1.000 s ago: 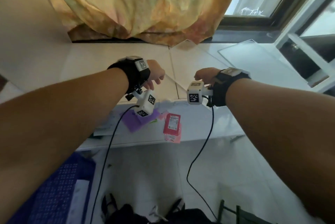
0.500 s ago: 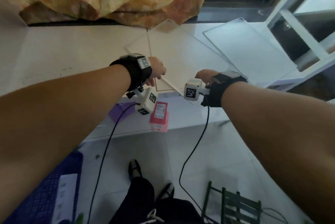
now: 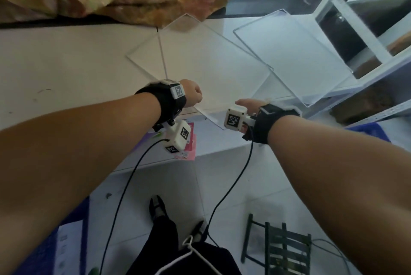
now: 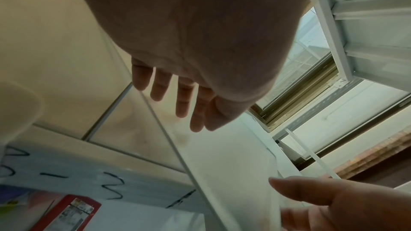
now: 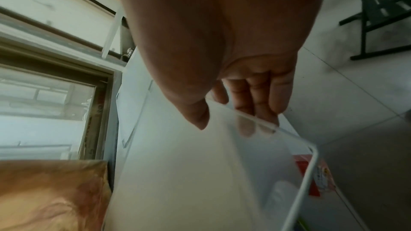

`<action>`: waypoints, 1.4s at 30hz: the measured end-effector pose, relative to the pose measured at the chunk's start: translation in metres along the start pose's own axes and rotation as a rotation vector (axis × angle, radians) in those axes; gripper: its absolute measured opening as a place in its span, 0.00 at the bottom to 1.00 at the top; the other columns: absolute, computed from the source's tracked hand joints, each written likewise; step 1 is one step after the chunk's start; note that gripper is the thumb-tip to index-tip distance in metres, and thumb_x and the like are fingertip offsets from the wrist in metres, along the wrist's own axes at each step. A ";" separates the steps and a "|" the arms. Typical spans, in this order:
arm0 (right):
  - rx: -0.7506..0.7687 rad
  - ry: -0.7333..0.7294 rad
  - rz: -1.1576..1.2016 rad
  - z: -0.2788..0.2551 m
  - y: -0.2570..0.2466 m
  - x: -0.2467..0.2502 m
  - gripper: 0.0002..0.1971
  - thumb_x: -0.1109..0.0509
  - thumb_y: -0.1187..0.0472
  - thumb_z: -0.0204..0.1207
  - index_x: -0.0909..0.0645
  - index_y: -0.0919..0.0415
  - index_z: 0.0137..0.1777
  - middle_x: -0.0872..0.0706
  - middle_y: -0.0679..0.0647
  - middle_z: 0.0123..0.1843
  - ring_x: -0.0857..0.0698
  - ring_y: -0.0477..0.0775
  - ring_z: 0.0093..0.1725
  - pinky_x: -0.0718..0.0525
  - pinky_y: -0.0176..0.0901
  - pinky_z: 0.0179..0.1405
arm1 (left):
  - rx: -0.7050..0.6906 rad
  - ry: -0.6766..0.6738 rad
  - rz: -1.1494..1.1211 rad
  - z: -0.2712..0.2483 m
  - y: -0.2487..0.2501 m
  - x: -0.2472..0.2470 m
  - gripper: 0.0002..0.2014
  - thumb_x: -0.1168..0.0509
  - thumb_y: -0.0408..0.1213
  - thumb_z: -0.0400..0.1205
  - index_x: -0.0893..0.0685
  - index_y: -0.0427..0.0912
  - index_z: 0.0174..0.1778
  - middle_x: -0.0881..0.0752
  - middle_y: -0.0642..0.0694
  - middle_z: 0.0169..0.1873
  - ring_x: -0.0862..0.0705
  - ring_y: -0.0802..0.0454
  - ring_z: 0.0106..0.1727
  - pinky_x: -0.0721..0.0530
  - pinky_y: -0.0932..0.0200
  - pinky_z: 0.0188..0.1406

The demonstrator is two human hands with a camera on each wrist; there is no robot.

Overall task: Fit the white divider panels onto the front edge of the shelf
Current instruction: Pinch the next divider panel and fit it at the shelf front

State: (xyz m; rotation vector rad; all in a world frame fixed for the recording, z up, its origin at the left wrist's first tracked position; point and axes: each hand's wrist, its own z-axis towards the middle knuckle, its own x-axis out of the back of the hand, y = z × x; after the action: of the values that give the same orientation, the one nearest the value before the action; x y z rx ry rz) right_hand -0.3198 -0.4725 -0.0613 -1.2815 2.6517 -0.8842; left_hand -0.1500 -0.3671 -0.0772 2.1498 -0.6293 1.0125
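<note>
Now right hand (image 5: 244,94) pinches the clear divider panel (image 5: 200,173) (corner edge), left hand (image 4: 177,90) above.

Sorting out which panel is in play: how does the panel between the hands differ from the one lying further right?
The near panel is handled: the right hand pinches its corner, thumb on top and fingers beneath, and the left hand is at its edge, while the far panel is untouched. The near panel juts past the shelf's front edge; the far panel lies further back by the white rack. Both are translucent, rectangular, round-cornered sheets.
</note>
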 end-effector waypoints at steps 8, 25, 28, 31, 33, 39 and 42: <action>0.135 -0.137 0.134 -0.019 -0.021 -0.010 0.13 0.35 0.50 0.80 0.20 0.61 0.51 0.09 0.59 0.36 0.11 0.55 0.28 0.16 0.45 0.37 | 0.037 0.136 0.059 -0.025 -0.010 0.035 0.12 0.36 0.44 0.74 0.17 0.54 0.53 0.20 0.46 0.60 0.21 0.42 0.58 0.20 0.46 0.58; 0.618 -0.276 -0.183 -0.134 -0.092 -0.104 0.11 0.42 0.67 0.83 0.28 0.71 0.62 0.13 0.70 0.43 0.11 0.56 0.25 0.14 0.38 0.23 | 0.306 0.193 -0.086 -0.122 -0.072 0.092 0.22 0.44 0.51 0.86 0.24 0.36 0.66 0.16 0.37 0.62 0.13 0.37 0.50 0.17 0.47 0.51; 0.666 -0.219 -0.336 -0.135 -0.096 -0.125 0.09 0.46 0.67 0.83 0.28 0.73 0.55 0.11 0.75 0.46 0.09 0.67 0.42 0.09 0.55 0.45 | 0.259 0.139 -0.207 -0.122 -0.072 0.090 0.19 0.44 0.46 0.87 0.25 0.35 0.65 0.14 0.40 0.58 0.17 0.43 0.38 0.22 0.57 0.28; 0.672 -0.125 -0.396 -0.122 -0.095 -0.148 0.13 0.47 0.67 0.83 0.27 0.77 0.56 0.11 0.74 0.44 0.09 0.69 0.44 0.11 0.62 0.51 | 0.195 0.146 -0.324 -0.114 -0.075 0.086 0.14 0.42 0.38 0.86 0.28 0.39 0.66 0.16 0.39 0.55 0.22 0.47 0.33 0.25 0.62 0.19; 0.649 -0.047 -0.458 -0.109 -0.094 -0.165 0.11 0.45 0.64 0.85 0.26 0.73 0.56 0.10 0.71 0.41 0.08 0.66 0.39 0.09 0.61 0.45 | 0.153 0.127 -0.337 -0.106 -0.079 0.078 0.18 0.40 0.35 0.85 0.30 0.40 0.72 0.15 0.39 0.57 0.21 0.50 0.32 0.23 0.61 0.24; 0.646 0.066 -0.576 -0.071 -0.087 -0.182 0.13 0.40 0.59 0.82 0.19 0.68 0.52 0.10 0.69 0.49 0.08 0.63 0.41 0.08 0.53 0.39 | 0.071 0.116 -0.258 -0.081 -0.101 0.055 0.28 0.34 0.39 0.81 0.33 0.43 0.77 0.16 0.40 0.61 0.16 0.43 0.48 0.20 0.62 0.31; 0.594 0.079 -0.587 -0.062 -0.078 -0.187 0.12 0.41 0.60 0.83 0.19 0.68 0.52 0.09 0.67 0.46 0.08 0.63 0.43 0.08 0.52 0.42 | 0.016 0.082 -0.173 -0.071 -0.117 0.040 0.33 0.29 0.43 0.78 0.34 0.44 0.78 0.18 0.42 0.66 0.18 0.42 0.63 0.22 0.55 0.55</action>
State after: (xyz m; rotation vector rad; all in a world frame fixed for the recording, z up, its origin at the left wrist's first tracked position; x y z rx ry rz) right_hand -0.1619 -0.3434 -0.0034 -1.8602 1.8029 -1.6490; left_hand -0.0840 -0.2428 -0.0539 2.1236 -0.3902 1.0084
